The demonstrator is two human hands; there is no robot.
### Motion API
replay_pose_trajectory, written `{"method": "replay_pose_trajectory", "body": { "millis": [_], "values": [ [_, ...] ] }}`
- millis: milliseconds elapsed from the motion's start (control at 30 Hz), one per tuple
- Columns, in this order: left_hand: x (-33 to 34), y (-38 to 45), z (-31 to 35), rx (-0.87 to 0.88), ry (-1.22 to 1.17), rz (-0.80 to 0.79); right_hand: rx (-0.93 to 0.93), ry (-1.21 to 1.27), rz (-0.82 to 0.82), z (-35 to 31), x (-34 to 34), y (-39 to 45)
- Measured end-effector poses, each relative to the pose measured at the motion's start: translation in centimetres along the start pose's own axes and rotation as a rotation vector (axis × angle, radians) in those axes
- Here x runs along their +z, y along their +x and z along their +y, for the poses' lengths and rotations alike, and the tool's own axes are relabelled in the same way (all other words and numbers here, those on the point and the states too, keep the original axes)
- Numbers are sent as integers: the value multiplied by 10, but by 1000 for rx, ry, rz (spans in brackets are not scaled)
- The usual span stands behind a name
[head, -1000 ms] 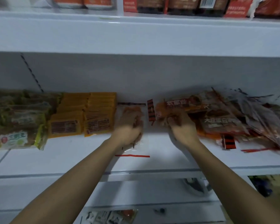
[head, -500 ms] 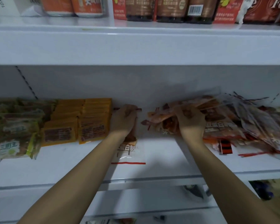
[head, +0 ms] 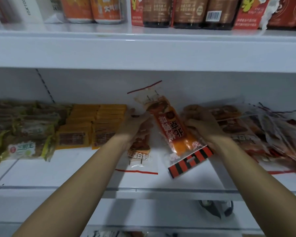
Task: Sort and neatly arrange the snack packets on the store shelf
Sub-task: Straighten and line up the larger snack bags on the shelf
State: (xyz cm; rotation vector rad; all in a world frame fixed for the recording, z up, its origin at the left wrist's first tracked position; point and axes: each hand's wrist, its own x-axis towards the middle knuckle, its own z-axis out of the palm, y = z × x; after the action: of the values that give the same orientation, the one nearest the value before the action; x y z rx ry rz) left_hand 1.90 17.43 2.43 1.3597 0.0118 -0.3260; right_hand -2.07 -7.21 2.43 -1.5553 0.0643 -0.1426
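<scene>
On the white shelf [head: 186, 182] a clear snack packet [head: 140, 159] with a red bottom strip lies flat. My left hand [head: 137, 124] rests on its upper part, fingers fairly straight. My right hand [head: 203, 127] grips an orange-red snack packet [head: 171, 132] by its right edge. That packet is lifted and tilted, its red-and-black striped header pointing down toward me and its clear end up against the back wall. It stands between my two hands, close to the left hand's thumb.
A loose pile of similar clear and red packets [head: 263, 134] lies at the right. Orange-yellow packets [head: 92, 127] are stacked in rows left of my hands, green packets [head: 24, 134] further left. Cans and bottles [head: 186, 12] stand on the upper shelf.
My right hand has pulled one orange-red packet out of the right pile and raised it upright between the hands. My left hand stays on the flat packet.
</scene>
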Motion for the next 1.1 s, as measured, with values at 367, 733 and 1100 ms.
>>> {"method": "replay_pose_trajectory", "body": {
  "millis": [367, 733, 1100],
  "values": [
    [-22, -2, 4, -79, -373, 207, -130, -169, 268, 4, 17, 2],
    [-1, -21, -31, 26, -715, 217, 95, 641, 124, 21, 115, -19],
    [-85, -46, 0, 81, -181, -32, 236, 218, 140, 5, 67, 22]
  ]
}}
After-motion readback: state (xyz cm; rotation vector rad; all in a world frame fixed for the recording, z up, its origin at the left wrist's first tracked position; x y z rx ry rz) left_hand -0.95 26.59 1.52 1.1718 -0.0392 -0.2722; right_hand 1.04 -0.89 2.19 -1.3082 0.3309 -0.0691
